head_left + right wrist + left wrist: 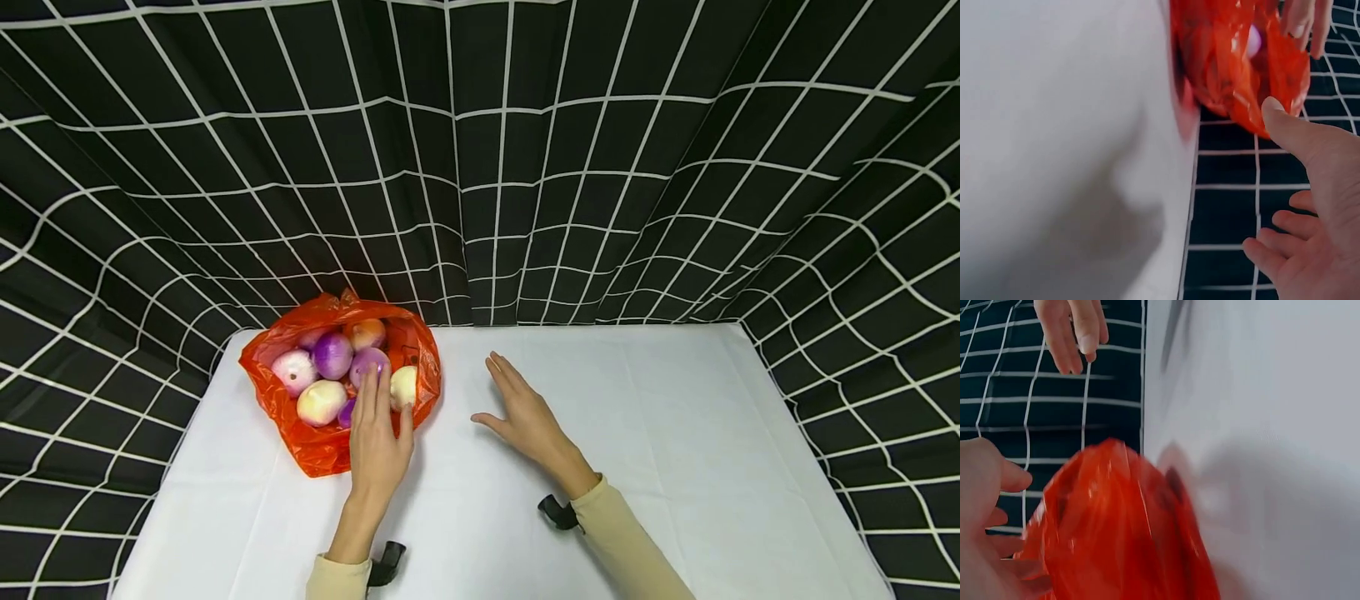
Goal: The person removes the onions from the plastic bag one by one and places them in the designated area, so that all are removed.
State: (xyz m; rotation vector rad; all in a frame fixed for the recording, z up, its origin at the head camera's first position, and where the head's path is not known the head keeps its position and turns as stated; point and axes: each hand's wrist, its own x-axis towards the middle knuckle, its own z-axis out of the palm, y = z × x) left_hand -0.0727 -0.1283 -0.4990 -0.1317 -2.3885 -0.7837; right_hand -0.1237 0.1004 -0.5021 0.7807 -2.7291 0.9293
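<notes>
A red plastic bag [300, 446] stands wide at the mouth on the left of the table, with several onions inside. Among them are a purple onion [332, 355], a pale onion [322, 402] and an orange-brown onion [368, 334]. Over the bag's front right part, my left hand [378, 450] reaches with straight fingers and grips nothing; whether it touches an onion I cannot tell. To the right of the bag, my right hand [528, 421] hovers above the table, thumb spread from the fingers, holding nothing. In the right wrist view its palm [1329, 250] faces the bag's side.
A white cloth covers the table [675, 433]. Black curtain [562, 167] with a white grid hangs behind the table and along both sides. The bag stands close to the table's back left corner. A dark wrist camera [557, 512] is strapped at each wrist.
</notes>
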